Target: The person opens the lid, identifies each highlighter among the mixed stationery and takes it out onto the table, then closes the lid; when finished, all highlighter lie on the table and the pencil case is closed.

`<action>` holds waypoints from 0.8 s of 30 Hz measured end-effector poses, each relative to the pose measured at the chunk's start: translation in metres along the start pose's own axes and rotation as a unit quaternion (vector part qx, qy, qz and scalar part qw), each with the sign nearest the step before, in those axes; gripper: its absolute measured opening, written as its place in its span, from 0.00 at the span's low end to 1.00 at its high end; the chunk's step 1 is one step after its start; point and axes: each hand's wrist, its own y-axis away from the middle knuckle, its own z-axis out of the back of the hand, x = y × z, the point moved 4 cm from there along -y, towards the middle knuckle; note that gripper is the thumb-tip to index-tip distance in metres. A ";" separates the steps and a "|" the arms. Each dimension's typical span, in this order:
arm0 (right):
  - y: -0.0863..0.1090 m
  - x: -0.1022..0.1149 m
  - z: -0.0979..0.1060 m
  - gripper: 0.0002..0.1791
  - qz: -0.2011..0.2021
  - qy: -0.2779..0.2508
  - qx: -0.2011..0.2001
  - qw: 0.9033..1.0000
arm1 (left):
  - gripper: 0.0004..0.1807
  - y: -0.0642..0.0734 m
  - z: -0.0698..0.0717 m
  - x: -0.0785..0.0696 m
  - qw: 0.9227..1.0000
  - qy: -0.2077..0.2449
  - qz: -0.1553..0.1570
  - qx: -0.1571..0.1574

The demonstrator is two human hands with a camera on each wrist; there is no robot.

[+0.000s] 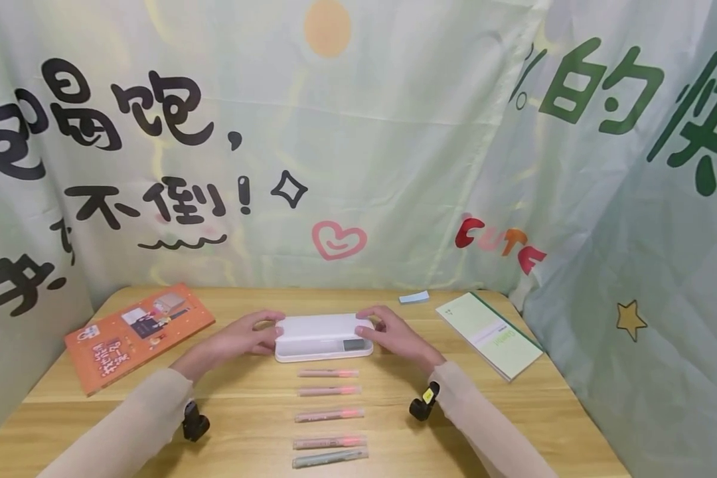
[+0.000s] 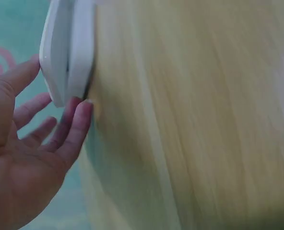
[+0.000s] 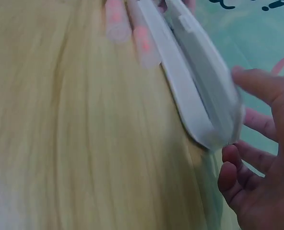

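A white pencil case (image 1: 322, 328) lies on the table with its lid (image 3: 214, 62) partly raised. At its left end, my left hand (image 1: 261, 330) holds it, thumb on the lid and other fingertips by the base (image 2: 82, 72). The right end is held the same way by my right hand (image 1: 388, 328), its thumb against the lid. A small grey piece (image 1: 354, 344) shows inside the case at the right. Several pens with pinkish barrels, such as the nearest pink one (image 1: 328, 442), lie in a column before it, with a grey-green pen (image 1: 330, 458) closest to me.
An orange illustrated box or book (image 1: 140, 337) lies at the left of the wooden table (image 1: 245, 425). To the right is a pale green notebook (image 1: 490, 335). A small light-blue piece (image 1: 414, 297) lies near the back edge. Printed curtains (image 1: 394, 166) hang behind and beside the table.
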 end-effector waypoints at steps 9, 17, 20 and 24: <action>0.005 -0.001 0.001 0.30 0.029 0.038 0.039 0.998 | 0.33 0.001 -0.005 -0.007 0.977 -0.192 -0.089 -0.029; 0.005 -0.006 -0.002 0.30 0.041 0.045 0.044 0.997 | 0.31 0.002 -0.006 -0.004 0.981 -0.178 -0.074 -0.032; 0.005 -0.006 -0.003 0.30 0.043 0.042 0.046 0.997 | 0.31 0.002 -0.006 -0.002 0.981 -0.175 -0.072 -0.033; 0.006 -0.006 -0.003 0.31 0.040 0.038 0.048 0.997 | 0.32 0.001 -0.006 0.001 0.982 -0.171 -0.073 -0.034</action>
